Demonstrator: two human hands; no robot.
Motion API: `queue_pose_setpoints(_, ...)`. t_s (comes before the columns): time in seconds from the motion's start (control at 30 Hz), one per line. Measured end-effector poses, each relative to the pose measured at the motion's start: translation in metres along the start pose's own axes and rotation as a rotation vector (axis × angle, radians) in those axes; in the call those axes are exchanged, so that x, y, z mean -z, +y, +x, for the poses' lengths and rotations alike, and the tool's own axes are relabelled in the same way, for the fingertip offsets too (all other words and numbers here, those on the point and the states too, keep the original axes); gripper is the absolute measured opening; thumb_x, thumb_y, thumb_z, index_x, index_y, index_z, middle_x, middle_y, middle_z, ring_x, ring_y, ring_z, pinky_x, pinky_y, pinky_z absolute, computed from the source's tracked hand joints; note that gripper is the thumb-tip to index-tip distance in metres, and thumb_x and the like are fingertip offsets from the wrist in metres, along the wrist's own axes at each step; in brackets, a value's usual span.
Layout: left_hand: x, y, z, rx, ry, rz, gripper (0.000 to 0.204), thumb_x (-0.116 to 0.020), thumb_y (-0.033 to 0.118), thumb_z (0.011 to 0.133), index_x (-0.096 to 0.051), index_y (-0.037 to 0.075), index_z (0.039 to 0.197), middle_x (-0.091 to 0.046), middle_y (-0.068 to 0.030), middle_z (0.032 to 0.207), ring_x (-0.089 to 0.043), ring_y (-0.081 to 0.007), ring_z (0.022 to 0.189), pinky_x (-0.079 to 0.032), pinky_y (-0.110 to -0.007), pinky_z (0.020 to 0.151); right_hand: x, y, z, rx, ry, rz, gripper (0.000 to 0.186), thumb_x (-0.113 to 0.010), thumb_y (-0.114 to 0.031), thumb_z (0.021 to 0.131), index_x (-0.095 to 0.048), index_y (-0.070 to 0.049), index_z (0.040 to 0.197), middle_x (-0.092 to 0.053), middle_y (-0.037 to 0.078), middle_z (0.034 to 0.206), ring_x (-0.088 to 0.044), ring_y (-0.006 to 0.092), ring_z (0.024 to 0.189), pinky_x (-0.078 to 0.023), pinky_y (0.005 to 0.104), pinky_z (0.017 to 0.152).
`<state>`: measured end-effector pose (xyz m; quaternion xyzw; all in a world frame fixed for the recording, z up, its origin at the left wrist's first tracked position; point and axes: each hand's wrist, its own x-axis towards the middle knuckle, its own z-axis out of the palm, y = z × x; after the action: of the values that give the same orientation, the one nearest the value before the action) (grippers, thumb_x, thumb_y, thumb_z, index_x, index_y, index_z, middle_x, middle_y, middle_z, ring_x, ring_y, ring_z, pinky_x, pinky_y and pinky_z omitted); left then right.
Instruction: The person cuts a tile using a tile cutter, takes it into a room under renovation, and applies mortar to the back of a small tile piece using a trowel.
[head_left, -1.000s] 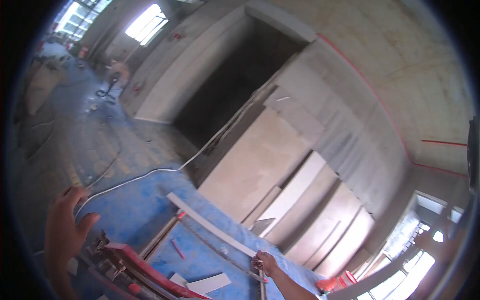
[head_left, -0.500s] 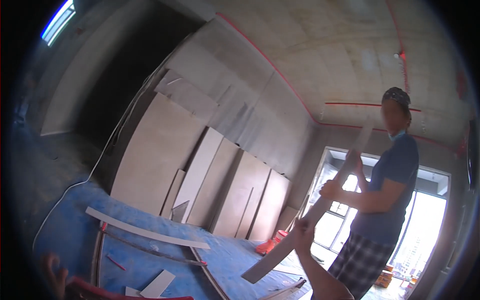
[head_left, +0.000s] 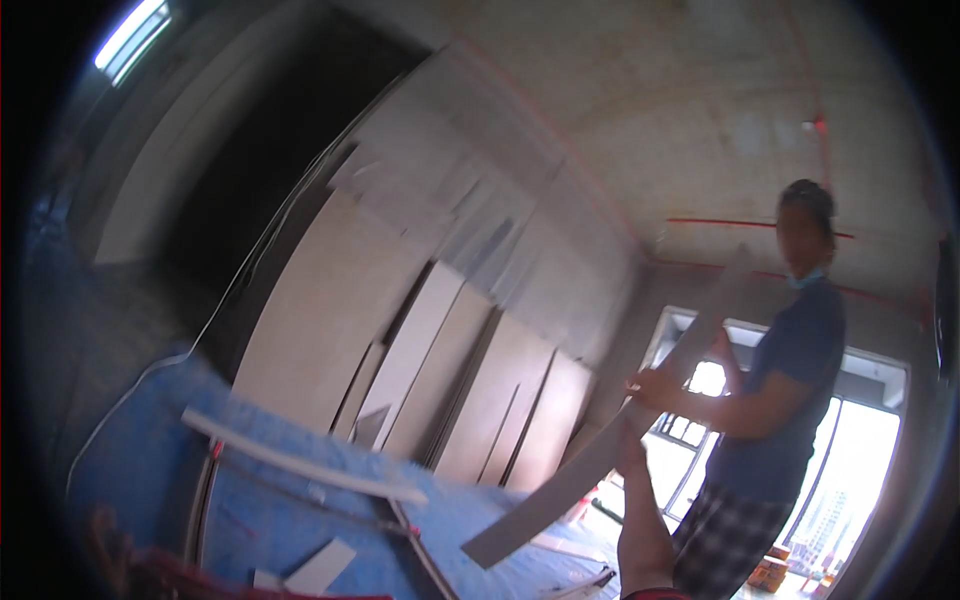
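A long, narrow pale board (head_left: pixel 545 515) slants up from the lower middle toward a co-worker (head_left: pixel 790 340) on the right. My right hand (head_left: pixel 632 455) grips the board's lower right edge, its fingers partly hidden and blurred. Higher up, the co-worker holds the same board with both hands. At the lower left, my left hand (head_left: pixel 108 545) is smeared by motion beside a dark red edge; whether it holds anything cannot be made out.
On the blue-covered floor (head_left: pixel 150 410) lie a long white strip (head_left: pixel 300 455), a frame of rails and short white offcuts (head_left: pixel 320 565). Large panels (head_left: pixel 320 300) lean against the wall. A white cable (head_left: pixel 195 345) hangs at left; bright windows (head_left: pixel 835 480) stand behind the co-worker.
The board's near end has shifted slightly left and down in view. My right hand has moved a little up and right, along the board. The whole view has shifted and blurred somewhat.
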<state>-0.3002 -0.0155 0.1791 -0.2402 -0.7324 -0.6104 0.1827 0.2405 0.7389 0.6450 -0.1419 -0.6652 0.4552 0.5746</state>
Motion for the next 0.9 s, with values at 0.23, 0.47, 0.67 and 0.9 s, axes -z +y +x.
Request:
queue_pose_setpoints(0.23,0.051,0.161,0.014,0.041,0.125,0.233,0.047,-0.070,0.023,0.083,-0.053,0.002,0.122,-0.059,-0.0143,0.115,-0.057,-0.0266,0.107,-0.044,-0.039,0.092,-0.173,-0.067,0.020,0.038,-0.124,0.286,0.048,-0.057,-0.039,0.093,-0.053,-0.006,0.128,-0.061,0.007,0.115,-0.060,0.0235,0.101,-0.050,0.0363,0.089)
queue_pose_setpoints(0.47,0.025,0.249,0.036,-0.076,0.048,0.246,0.038,-0.072,0.034,0.080,-0.063,0.002,0.098,-0.065,-0.0137,0.095,-0.063,-0.0291,0.094,-0.047,-0.038,0.084,-0.305,-0.094,-0.002,0.057,-0.141,0.288,0.056,-0.062,-0.046,0.089,-0.052,-0.005,0.127,-0.059,0.008,0.116,-0.057,0.0235,0.105,-0.046,0.0369,0.093)
queue_pose_setpoints(0.67,0.031,0.280,0.030,-0.110,0.060,0.270,0.040,-0.070,0.036,0.081,-0.064,0.000,0.095,-0.066,-0.0143,0.094,-0.065,-0.0289,0.089,-0.050,-0.039,0.078,-0.363,-0.093,0.014,0.077,-0.313,0.394,0.056,-0.057,-0.043,0.093,-0.048,-0.003,0.131,-0.058,0.009,0.116,-0.056,0.0234,0.106,-0.045,0.0360,0.094)
queue_pose_setpoints(0.9,0.028,0.301,0.033,-0.120,0.152,0.303,0.039,-0.073,0.033,0.079,-0.064,-0.001,0.096,-0.066,-0.0150,0.092,-0.065,-0.0295,0.088,-0.049,-0.037,0.077,-0.435,-0.111,0.008,0.248,-0.376,0.281,0.062,-0.051,-0.052,0.093,-0.046,-0.008,0.138,-0.053,0.012,0.131,-0.049,0.0265,0.122,-0.041,0.0387,0.102)
